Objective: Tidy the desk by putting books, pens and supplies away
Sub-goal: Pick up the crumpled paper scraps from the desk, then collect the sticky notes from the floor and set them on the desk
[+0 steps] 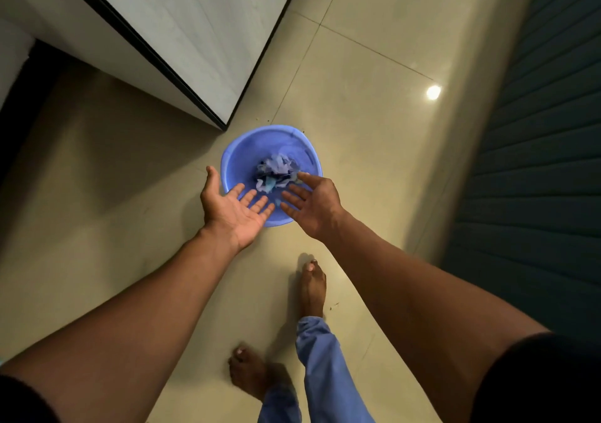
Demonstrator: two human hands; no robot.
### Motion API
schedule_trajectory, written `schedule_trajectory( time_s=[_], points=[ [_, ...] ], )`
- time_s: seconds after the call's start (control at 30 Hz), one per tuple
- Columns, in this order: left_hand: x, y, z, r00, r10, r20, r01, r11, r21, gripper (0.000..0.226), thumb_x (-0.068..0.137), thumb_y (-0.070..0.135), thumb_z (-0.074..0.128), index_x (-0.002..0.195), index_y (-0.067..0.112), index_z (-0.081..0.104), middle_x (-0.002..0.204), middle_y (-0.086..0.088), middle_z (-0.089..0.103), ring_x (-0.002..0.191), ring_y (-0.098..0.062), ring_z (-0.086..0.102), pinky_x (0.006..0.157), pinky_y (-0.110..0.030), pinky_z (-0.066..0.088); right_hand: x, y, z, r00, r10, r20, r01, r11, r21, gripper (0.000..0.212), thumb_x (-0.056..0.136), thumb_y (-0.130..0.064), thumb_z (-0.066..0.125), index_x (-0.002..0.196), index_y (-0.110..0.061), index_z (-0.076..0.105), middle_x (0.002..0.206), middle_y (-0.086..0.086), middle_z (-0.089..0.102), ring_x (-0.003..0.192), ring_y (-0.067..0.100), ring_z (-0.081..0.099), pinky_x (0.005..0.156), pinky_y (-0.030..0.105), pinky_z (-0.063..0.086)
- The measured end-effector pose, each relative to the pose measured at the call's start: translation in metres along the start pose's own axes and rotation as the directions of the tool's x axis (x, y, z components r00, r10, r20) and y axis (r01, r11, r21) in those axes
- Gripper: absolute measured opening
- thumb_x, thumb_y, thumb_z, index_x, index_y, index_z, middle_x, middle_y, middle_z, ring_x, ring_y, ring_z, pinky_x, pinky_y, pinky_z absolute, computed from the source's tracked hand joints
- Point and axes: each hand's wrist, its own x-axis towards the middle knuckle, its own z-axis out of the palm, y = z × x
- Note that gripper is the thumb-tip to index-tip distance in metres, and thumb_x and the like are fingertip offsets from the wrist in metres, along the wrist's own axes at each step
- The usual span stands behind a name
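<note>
views: 1, head-worn | faces: steeply down at the floor (pixel 113 162) | range: arm's length above blue bin (pixel 235 159), feet near lower edge | overlap: none, single view

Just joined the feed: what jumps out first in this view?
A blue plastic bin stands on the tiled floor by the corner of a white cabinet, with crumpled scraps inside. Both hands hover over its near rim, open and empty: left hand palm up, right hand beside it.

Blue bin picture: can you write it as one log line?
left hand: open, palm up | right hand: open | both above blue bin | bin holds crumpled scraps | bin on floor
</note>
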Motion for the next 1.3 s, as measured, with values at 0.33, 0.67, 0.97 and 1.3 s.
schedule_trajectory(
  time_s=[0.33, 0.67, 0.97, 1.3],
  points=[
    [-0.03, 0.018, -0.036, 0.99, -0.013, 0.142, 0.002, 0.997, 0.076, 0.077, 0.09, 0.071, 0.048, 0.144, 0.016, 0.054, 0.138, -0.01, 0.065, 0.128, -0.035, 0.06, 0.112, -0.055, 0.042, -0.035, 0.008, 0.032, 0.989, -0.141, 0.04, 0.145, 0.908, -0.394, 0.017, 0.102, -0.025, 0.05, 0.099, -0.016, 0.064, 0.104, 0.007, 0.066, 0.093, 0.023, 0.064, 0.08, 0.031, 0.05],
    [-0.101, 0.023, -0.13, 0.991, 0.13, 0.028, -0.131, 0.909, 0.395, 0.038, 0.099, 0.046, 0.055, 0.126, 0.022, 0.067, 0.119, 0.0, 0.076, 0.112, -0.026, 0.069, 0.097, -0.041, 0.054, -0.072, 0.078, 0.08, 0.94, -0.194, 0.281, 0.34, 0.454, -0.823, 0.011, 0.097, -0.012, 0.059, 0.1, -0.009, 0.069, 0.091, 0.009, 0.072, 0.083, 0.022, 0.065, 0.072, 0.029, 0.048],
    [-0.153, -0.016, -0.282, 0.968, 0.168, -0.186, -0.127, 0.969, 0.213, 0.035, 0.102, 0.034, 0.058, 0.129, 0.014, 0.064, 0.121, -0.005, 0.072, 0.109, -0.027, 0.068, 0.093, -0.037, 0.053, -0.074, 0.221, 0.126, 0.921, 0.085, 0.381, 0.377, 0.059, -0.924, 0.018, 0.098, -0.011, 0.058, 0.107, -0.011, 0.073, 0.092, 0.008, 0.076, 0.081, 0.023, 0.068, 0.073, 0.033, 0.051],
    [-0.231, -0.123, -0.451, 0.919, 0.056, -0.391, -0.125, 0.981, -0.151, 0.031, 0.104, 0.036, 0.053, 0.127, 0.018, 0.065, 0.113, 0.001, 0.075, 0.105, -0.022, 0.07, 0.094, -0.041, 0.057, -0.106, 0.419, 0.122, 0.851, 0.378, 0.364, 0.509, -0.426, -0.748, 0.02, 0.089, -0.005, 0.062, 0.084, -0.02, 0.075, 0.091, 0.013, 0.077, 0.081, 0.025, 0.071, 0.07, 0.036, 0.051]
  ],
)
